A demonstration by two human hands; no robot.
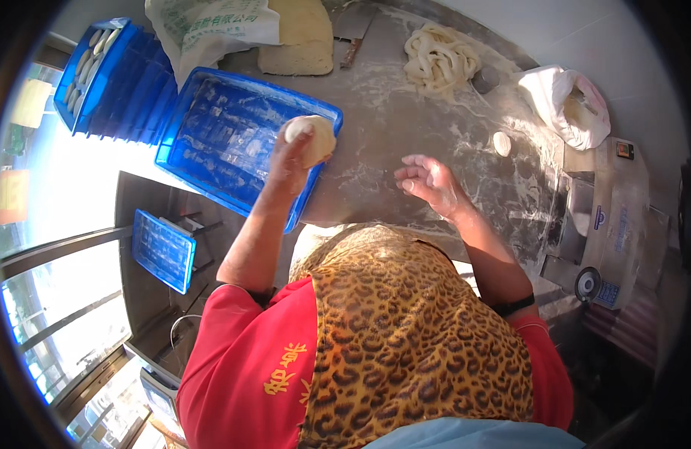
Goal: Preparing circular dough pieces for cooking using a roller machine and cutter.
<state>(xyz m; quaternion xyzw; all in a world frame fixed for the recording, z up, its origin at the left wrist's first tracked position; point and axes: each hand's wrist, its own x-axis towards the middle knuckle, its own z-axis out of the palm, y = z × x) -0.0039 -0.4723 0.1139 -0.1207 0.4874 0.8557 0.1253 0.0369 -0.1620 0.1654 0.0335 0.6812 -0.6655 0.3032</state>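
My left hand (286, 154) grips pale rounds of dough (321, 143) above the right side of a blue plastic tray (317, 193). How many rounds it holds is hard to tell, since the fingers cover part of them. No dough pieces show on the tray's floor, which has white floury marks. Over the floured metal worktop (368, 146), my right hand (432, 182) is raised with its fingers apart and nothing in it. One small oval dough piece (502, 144) lies on the worktop, farther to the right.
Stacked blue crates (129, 78) stand at left, flat dough pieces in the top one. At the back are a printed sack (216, 33), a pale slab (300, 42), a cleaver (352, 50) and coiled dough (441, 59). Rightward sit a plastic bag (547, 92) and a metal machine (615, 224).
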